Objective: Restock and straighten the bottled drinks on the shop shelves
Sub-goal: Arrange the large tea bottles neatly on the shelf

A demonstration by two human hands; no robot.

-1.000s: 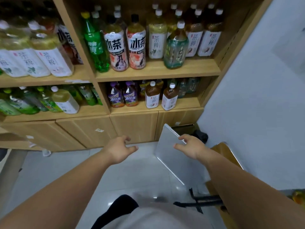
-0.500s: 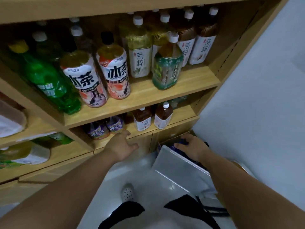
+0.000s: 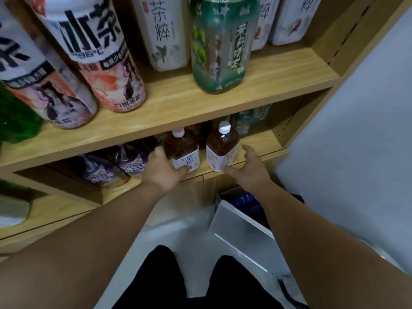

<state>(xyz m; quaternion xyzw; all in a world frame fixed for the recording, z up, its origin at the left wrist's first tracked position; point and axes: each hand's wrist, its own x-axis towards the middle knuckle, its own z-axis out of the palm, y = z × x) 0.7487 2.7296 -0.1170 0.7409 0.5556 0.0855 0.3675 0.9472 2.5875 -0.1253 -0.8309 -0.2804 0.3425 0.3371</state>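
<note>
The left hand's fingers (image 3: 159,152) curl round the side of the left tea bottle (image 3: 183,145) and the thumb presses its white label, so the left hand (image 3: 163,175) grips it. The right hand (image 3: 249,172) is spread open: its thumb tip touches the low label of the right tea bottle (image 3: 221,148), while its fingers reach past the bottle at 3 o'clock, just beside it, not closed. Both bottles stand upright, side by side at the front edge of the lower shelf (image 3: 259,141), each filled with brown tea under a white cap. At 9 o'clock of the left hand, purple bottles (image 3: 104,173) share that shelf; darker bottles stand behind, too dim to tell. At 12 o'clock the upper shelf (image 3: 278,70) carries a green bottle (image 3: 219,45) at its front, with white-label bottles (image 3: 165,32) behind. At 6 o'clock of the right hand an open box (image 3: 236,228) sits on the floor (image 3: 178,233), blue packs (image 3: 245,200) inside.
</note>
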